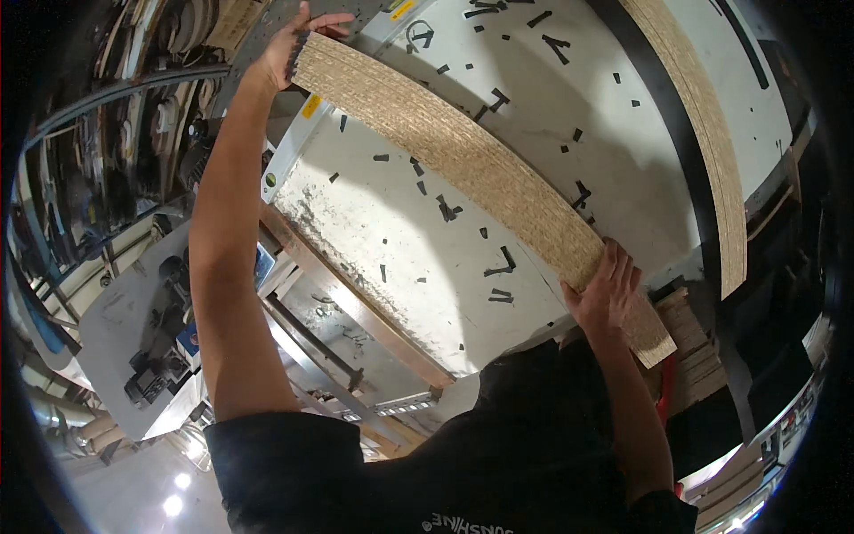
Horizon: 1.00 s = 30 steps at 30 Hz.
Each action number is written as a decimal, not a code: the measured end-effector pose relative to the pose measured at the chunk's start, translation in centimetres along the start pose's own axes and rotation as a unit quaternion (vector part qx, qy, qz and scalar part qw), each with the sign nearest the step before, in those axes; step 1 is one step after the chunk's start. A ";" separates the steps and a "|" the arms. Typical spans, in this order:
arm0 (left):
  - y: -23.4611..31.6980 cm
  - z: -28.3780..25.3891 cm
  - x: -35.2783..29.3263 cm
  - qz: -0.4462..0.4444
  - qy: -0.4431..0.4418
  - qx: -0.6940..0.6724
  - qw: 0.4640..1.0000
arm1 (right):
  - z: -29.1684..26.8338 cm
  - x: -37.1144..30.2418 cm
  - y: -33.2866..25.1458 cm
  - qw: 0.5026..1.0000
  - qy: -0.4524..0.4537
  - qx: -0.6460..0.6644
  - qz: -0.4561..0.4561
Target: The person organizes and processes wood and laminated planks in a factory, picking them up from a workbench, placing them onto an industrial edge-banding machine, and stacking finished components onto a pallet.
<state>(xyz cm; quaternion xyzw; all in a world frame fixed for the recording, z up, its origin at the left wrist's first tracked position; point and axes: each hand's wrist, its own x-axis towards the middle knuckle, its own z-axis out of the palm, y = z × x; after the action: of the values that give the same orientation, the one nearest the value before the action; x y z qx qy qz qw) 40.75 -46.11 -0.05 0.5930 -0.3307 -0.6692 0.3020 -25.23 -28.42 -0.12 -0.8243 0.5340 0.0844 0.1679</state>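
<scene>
1. Right hand (605, 289), nearest the camera, clamps the near end of the chipboard strips (471, 169).
2. Left hand (298, 44) closes on the far end.
3. The strips' long axis spans both hands, diagonally above the white machine table (391, 258).

The right hand (607, 289) covers part of the long pale chipboard strip (471, 165), so its palm side is hidden. The left hand (294, 44) wraps the strip's far end, fingertips partly out of sight. The second chipboard panel (712, 133) at right runs past the upper edge. Dark clutter at far left is too blurred to identify.
</scene>
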 end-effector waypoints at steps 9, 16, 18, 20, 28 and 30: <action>0.4 2.1 0.8 -0.201 0.300 0.174 0.916 | 0.2 -0.3 0.4 1.000 -0.002 0.007 -0.009; 0.3 3.4 0.8 -0.044 0.218 0.214 0.951 | 0.6 -0.6 1.2 0.999 0.022 0.008 -0.048; -0.2 3.0 0.7 -0.046 0.249 0.224 0.941 | 1.1 -1.1 1.6 0.999 0.020 -0.002 -0.050; -0.6 2.6 0.7 -0.054 0.263 0.212 0.940 | 1.6 -1.7 2.0 0.998 0.019 -0.009 -0.052; -0.4 4.1 0.8 0.018 0.344 0.416 0.841 | 1.6 -0.8 1.0 0.997 0.050 -0.036 -0.039; -0.5 4.5 0.8 -0.008 0.398 0.384 0.833 | 0.5 -0.3 0.6 1.000 -0.007 -0.011 -0.013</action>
<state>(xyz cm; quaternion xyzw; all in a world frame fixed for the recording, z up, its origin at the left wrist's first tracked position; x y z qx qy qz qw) 36.15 -46.07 -0.62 0.8789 -0.4076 -0.1972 0.1498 -25.92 -28.19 -0.57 -0.8321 0.5215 0.0939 0.1637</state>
